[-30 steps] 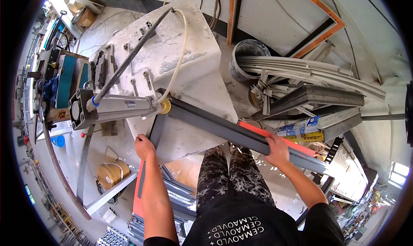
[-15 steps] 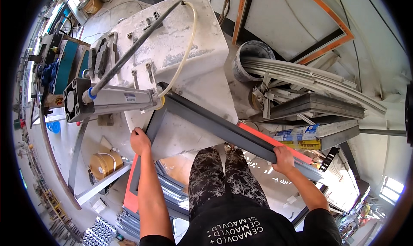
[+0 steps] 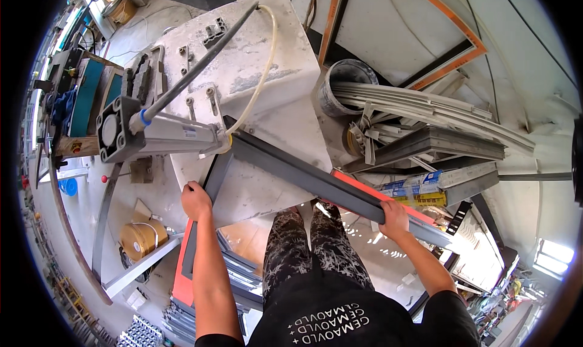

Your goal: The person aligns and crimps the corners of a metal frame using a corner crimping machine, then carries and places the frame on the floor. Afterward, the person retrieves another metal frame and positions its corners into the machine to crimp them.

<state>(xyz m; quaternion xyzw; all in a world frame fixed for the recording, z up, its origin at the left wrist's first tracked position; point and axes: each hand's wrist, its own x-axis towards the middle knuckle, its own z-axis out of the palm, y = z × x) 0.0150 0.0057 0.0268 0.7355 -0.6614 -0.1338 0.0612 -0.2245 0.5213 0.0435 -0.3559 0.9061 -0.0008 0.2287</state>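
Note:
A dark grey metal frame point(image 3: 291, 165) with orange-red film along its outer sides rests its corner on a pale, worn machine table point(image 3: 267, 195). That corner lies at the end of a silver pneumatic cylinder point(image 3: 176, 134). My left hand point(image 3: 197, 201) is closed around the frame's left bar, close to the table's front left edge. On the longer right bar, beyond the table's edge, my right hand point(image 3: 394, 219) has its fingers wrapped over the profile. Most fingertips of both hands are hidden.
A black hose point(image 3: 203, 61) and a clear tube point(image 3: 268, 61) arch over the table. At right stand a grey bucket point(image 3: 328, 95), long pale strips point(image 3: 425, 107) and stacked profiles point(image 3: 437, 143). A tape-like brown roll point(image 3: 143, 238) lies at left. More grey profiles point(image 3: 240, 262) sit below the frame.
The whole view has shifted slightly, with surroundings at right moving a little to the left. Both hands keep their grip, and the frame's corner stays by the cylinder.

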